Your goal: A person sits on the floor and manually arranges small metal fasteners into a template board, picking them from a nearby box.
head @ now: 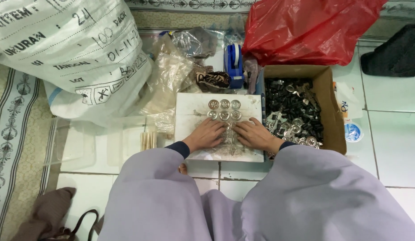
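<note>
Lilac cloth (261, 201), smooth and loosely folded, covers both knees at the lower edge of the head view; dark blue cuffs show at the wrists.

Left hand (207, 135): palm down, fingers spread flat and slightly curled on a white square board (189, 107), fingertips touching a clear crinkled plastic sheet (227, 145) between the hands; nothing clasped.

Right hand (256, 135): likewise flat, fingers extended, pressing the same sheet; nothing clasped.

Round metal buttons (224, 110): six shiny silver discs, laid in two rows of three on the board, just beyond the fingertips.

Cardboard box (332, 111): brown, open-topped, touching the board's right edge; holds small black pieces mixed with silver round parts (292, 116).

Blue tape dispenser (234, 62): hard plastic, upright behind the board.

Red plastic bag (306, 27): glossy, crumpled, behind the box.

White woven sack (69, 53): coarse, bulging, printed in black, far left.

Clear plastic bags (171, 76): wrinkled, heaped between sack and board.

Floor: pale glazed tiles (395, 134), patterned mat (15, 134) at left.
</note>
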